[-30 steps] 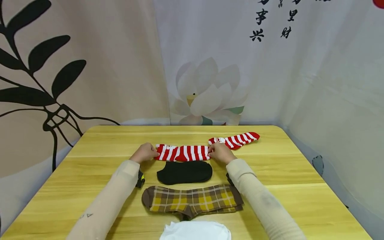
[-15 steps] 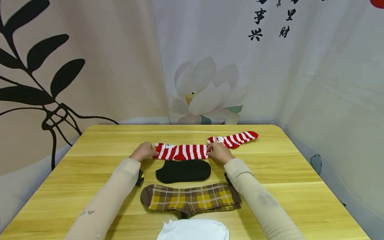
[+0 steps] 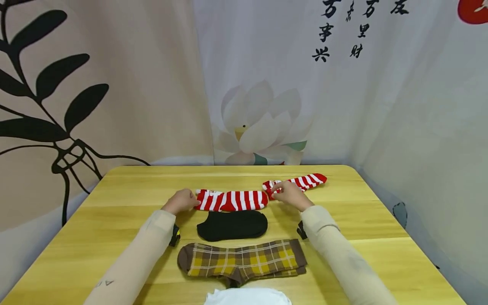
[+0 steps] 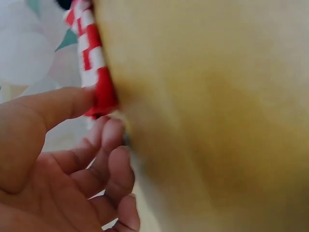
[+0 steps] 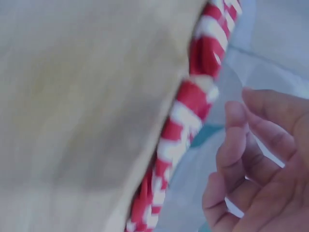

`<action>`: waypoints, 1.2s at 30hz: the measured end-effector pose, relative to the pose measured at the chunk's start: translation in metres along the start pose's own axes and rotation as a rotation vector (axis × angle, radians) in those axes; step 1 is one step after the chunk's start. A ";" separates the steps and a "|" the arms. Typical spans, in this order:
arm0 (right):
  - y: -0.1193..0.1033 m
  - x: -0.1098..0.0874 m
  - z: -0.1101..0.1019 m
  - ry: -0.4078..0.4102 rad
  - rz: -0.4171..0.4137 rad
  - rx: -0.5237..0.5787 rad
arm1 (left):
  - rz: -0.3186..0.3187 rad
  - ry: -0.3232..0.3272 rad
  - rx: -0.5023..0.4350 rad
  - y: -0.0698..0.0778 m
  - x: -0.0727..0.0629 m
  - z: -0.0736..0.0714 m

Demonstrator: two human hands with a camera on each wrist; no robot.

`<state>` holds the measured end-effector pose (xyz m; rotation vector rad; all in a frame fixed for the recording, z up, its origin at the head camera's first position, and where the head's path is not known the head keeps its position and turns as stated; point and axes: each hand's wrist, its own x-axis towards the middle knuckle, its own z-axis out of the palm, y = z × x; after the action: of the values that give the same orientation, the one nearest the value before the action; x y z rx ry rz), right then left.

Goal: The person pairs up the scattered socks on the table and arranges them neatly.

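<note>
A red-and-white striped sock (image 3: pixel 238 201) lies flat across the table, its cuff at the left and its red toe at the right. My left hand (image 3: pixel 180 202) pinches that cuff; in the left wrist view the thumb is on top of the red edge (image 4: pixel 105 92). Just off the toe, my right hand (image 3: pixel 290 195) hovers with loosely bent fingers and nothing in them. Behind it a second striped sock (image 3: pixel 313 180) lies at a slant, partly covered by the hand in the head view. In the right wrist view striped fabric (image 5: pixel 176 123) runs beside the fingertips, apart from them.
Directly in front of the striped sock lies a black ankle sock (image 3: pixel 232 225). Nearer are brown-and-yellow plaid socks (image 3: pixel 248 259), then a white cloth item (image 3: pixel 248 297) cut off by the frame. A printed curtain (image 3: pixel 160 106) hangs behind the wooden table (image 3: pixel 362 254).
My right hand has let go of the striped sock's toe and moved a little to the right. My left hand stays at the cuff. The head view has tilted slightly upward.
</note>
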<state>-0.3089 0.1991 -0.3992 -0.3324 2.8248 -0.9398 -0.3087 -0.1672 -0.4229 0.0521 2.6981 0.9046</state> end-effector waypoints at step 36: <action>0.128 -0.020 -0.084 0.305 0.211 0.058 | 0.217 0.166 0.007 0.140 0.041 0.058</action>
<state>-0.3275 0.3519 -0.4090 0.1263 3.0129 -1.1045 -0.3390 -0.0154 -0.3942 0.2881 2.8910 1.0010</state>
